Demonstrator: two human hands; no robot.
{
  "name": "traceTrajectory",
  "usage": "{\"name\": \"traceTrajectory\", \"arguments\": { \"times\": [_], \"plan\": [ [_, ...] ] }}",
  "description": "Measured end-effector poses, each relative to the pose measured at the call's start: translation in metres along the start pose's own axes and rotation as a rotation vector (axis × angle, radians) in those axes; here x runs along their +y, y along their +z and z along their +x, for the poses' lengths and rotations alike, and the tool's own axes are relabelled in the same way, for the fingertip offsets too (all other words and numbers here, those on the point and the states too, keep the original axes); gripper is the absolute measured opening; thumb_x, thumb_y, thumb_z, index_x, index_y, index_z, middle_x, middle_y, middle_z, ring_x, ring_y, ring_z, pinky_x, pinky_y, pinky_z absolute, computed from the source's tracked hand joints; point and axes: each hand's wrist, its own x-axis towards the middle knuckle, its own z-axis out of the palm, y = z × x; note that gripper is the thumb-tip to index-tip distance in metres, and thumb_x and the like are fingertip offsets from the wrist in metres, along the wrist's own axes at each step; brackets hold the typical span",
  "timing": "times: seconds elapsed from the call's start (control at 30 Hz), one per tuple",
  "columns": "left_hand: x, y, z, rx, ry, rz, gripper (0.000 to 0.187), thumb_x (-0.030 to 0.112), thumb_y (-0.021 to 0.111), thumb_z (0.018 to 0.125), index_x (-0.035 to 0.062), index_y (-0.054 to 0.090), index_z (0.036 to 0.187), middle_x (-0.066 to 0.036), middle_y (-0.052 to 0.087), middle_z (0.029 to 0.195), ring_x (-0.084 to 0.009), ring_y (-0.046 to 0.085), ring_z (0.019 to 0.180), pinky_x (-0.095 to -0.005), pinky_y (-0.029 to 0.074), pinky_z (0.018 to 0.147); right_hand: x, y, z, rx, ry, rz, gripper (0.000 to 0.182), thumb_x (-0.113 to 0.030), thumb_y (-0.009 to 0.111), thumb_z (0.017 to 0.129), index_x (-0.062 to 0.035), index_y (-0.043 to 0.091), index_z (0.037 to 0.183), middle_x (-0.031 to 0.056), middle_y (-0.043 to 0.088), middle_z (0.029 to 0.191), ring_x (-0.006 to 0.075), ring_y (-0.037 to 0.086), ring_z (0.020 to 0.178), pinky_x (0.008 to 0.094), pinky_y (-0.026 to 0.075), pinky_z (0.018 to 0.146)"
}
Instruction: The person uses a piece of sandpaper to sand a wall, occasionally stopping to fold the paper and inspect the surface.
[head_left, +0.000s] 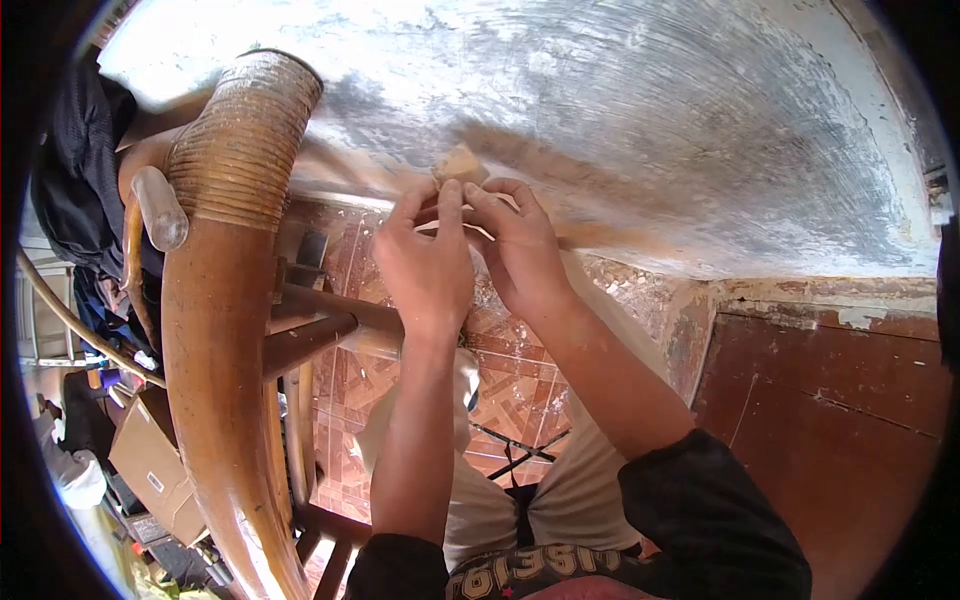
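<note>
Both hands are raised together in front of the wall, near the middle of the head view. A small, tan, flat piece of sandpaper (pixel 460 166), seemingly folded, sticks up from between the fingertips. My left hand (pixel 428 255) pinches its lower left side with thumb and fingers. On the other side my right hand (pixel 515 238) grips it with bent fingers. The lower part of the piece is hidden behind the fingers. Close behind it rises the wall (pixel 640 130), whitish grey and covered in scratch marks.
A thick brown rattan chair arm (pixel 215 330) with a wrapped end stands close on the left. Behind it are a black cloth bag (pixel 80 170) and a cardboard box (pixel 155 465). A dark red panel (pixel 820 430) is at right. White debris dots the patterned floor (pixel 500 385).
</note>
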Motion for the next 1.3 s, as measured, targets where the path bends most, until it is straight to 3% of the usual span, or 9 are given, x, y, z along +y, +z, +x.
{"name": "traceTrajectory", "arguments": {
  "times": [0.1, 0.23, 0.53, 0.63, 0.87, 0.93, 1.0, 1.17, 1.3],
  "plan": [
    [0.008, -0.006, 0.002, 0.126, 0.285, 0.361, 0.016, 0.011, 0.062, 0.087, -0.0032, 0.068, 0.093, -0.018, 0.067, 0.081, -0.0298, 0.067, 0.073, -0.0359, 0.050, 0.067, -0.001, -0.012, 0.009, -0.009, 0.033, -0.050, 0.026, -0.008, 0.057, 0.091, -0.0021, 0.051, 0.116, 0.0074, 0.059, 0.098, 0.0167, 0.060, 0.086, 0.0327, 0.052, 0.078],
    [-0.006, -0.005, 0.006, 0.136, 0.303, 0.383, 0.013, 0.008, 0.062, 0.087, -0.0034, 0.067, 0.090, -0.017, 0.067, 0.083, -0.0295, 0.067, 0.073, -0.0377, 0.050, 0.066, -0.014, -0.003, 0.005, -0.004, 0.285, -0.047, 0.023, -0.008, 0.052, 0.090, -0.0067, 0.050, 0.113, 0.0052, 0.057, 0.096, 0.0151, 0.059, 0.088, 0.0335, 0.053, 0.078],
    [-0.011, -0.004, 0.007, 0.095, 0.290, 0.463, 0.011, 0.005, 0.060, 0.086, -0.0045, 0.065, 0.090, -0.019, 0.063, 0.085, -0.0347, 0.065, 0.073, -0.0412, 0.049, 0.065, 0.008, -0.017, 0.007, 0.000, 0.187, -0.071, 0.024, -0.010, 0.053, 0.089, -0.0049, 0.055, 0.112, 0.0043, 0.056, 0.096, 0.0141, 0.057, 0.092, 0.0344, 0.052, 0.082],
    [-0.008, -0.001, 0.005, 0.109, 0.437, 0.521, 0.010, 0.004, 0.059, 0.086, -0.0050, 0.063, 0.089, -0.021, 0.061, 0.083, -0.0388, 0.062, 0.074, -0.0437, 0.047, 0.066, -0.002, -0.011, 0.001, 0.019, 0.231, -0.112, 0.017, -0.010, 0.054, 0.089, -0.0051, 0.056, 0.104, 0.0045, 0.057, 0.096, 0.0141, 0.057, 0.091, 0.0342, 0.052, 0.081],
    [-0.013, -0.003, 0.007, 0.067, 0.435, 0.543, 0.010, 0.003, 0.056, 0.086, -0.0051, 0.062, 0.088, -0.022, 0.059, 0.082, -0.0423, 0.058, 0.078, -0.0467, 0.044, 0.068, 0.011, -0.013, 0.009, 0.107, 0.301, -0.019, 0.010, -0.010, 0.055, 0.088, -0.0052, 0.056, 0.097, 0.0033, 0.055, 0.094, 0.0139, 0.055, 0.090, 0.0360, 0.051, 0.083],
    [-0.015, -0.006, 0.008, 0.076, 0.444, 0.550, 0.009, 0.003, 0.057, 0.086, -0.0050, 0.061, 0.088, -0.022, 0.059, 0.083, -0.0424, 0.058, 0.079, -0.0468, 0.044, 0.069, 0.020, -0.026, 0.016, -0.047, 0.234, 0.007, 0.011, -0.013, 0.056, 0.088, -0.0103, 0.057, 0.099, 0.0022, 0.056, 0.104, 0.0154, 0.052, 0.100, 0.0375, 0.044, 0.083],
    [-0.020, -0.007, 0.010, 0.089, 0.475, 0.606, 0.012, 0.002, 0.062, 0.083, -0.0049, 0.064, 0.093, -0.019, 0.062, 0.083, -0.0354, 0.062, 0.075, -0.0399, 0.048, 0.068, 0.017, -0.022, 0.012, -0.045, 0.246, -0.015, 0.016, -0.011, 0.056, 0.087, -0.0081, 0.054, 0.103, 0.0031, 0.054, 0.101, 0.0155, 0.052, 0.098, 0.0383, 0.047, 0.084],
    [-0.019, -0.007, 0.010, 0.041, 0.394, 0.586, 0.011, 0.003, 0.060, 0.084, -0.0037, 0.063, 0.093, -0.020, 0.062, 0.084, -0.0372, 0.062, 0.078, -0.0432, 0.047, 0.069, 0.017, -0.009, 0.010, -0.008, 0.349, -0.055, 0.019, -0.011, 0.056, 0.085, -0.0073, 0.053, 0.103, 0.0053, 0.051, 0.097, 0.0168, 0.051, 0.096, 0.0403, 0.049, 0.081],
    [-0.023, -0.010, 0.014, 0.014, 0.282, 0.473, 0.011, 0.003, 0.059, 0.085, -0.0028, 0.062, 0.093, -0.022, 0.063, 0.087, -0.0407, 0.062, 0.077, -0.0448, 0.048, 0.067, 0.024, -0.008, 0.006, 0.252, 0.392, 0.024, 0.016, -0.013, 0.056, 0.081, -0.0088, 0.052, 0.096, 0.0060, 0.049, 0.095, 0.0193, 0.050, 0.092, 0.0407, 0.048, 0.075]
  ]
}}
